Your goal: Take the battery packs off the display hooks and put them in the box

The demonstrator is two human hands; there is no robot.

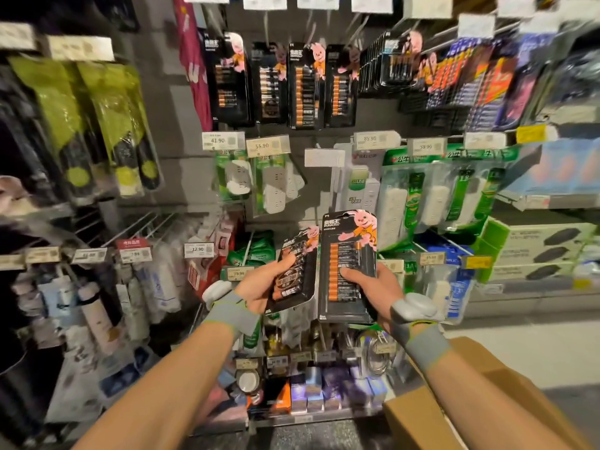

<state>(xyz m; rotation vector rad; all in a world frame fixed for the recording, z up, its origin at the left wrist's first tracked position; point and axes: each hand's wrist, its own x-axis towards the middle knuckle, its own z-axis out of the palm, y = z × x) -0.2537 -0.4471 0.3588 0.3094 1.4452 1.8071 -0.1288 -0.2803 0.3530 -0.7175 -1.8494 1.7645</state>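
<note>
My left hand (259, 285) grips a black battery pack (293, 274), tilted to the right, thumb across its front. My right hand (373, 287) holds a taller black battery pack (349, 254) upright, thumb pressed on the row of orange-tipped cells. Both packs are held side by side in front of the display, off the hooks. More black battery packs (305, 86) hang on the display hooks in the top row. The brown cardboard box (422, 414) stands open at the lower right, under my right forearm.
Below the batteries hang green-carded power strips (431, 196) and plug adapters (238, 177) with price tags. Bottles and small goods fill the hooks at the lower left. Shelves with boxed goods (545, 248) stand at the right. Small boxed items line the bottom shelf (308, 397).
</note>
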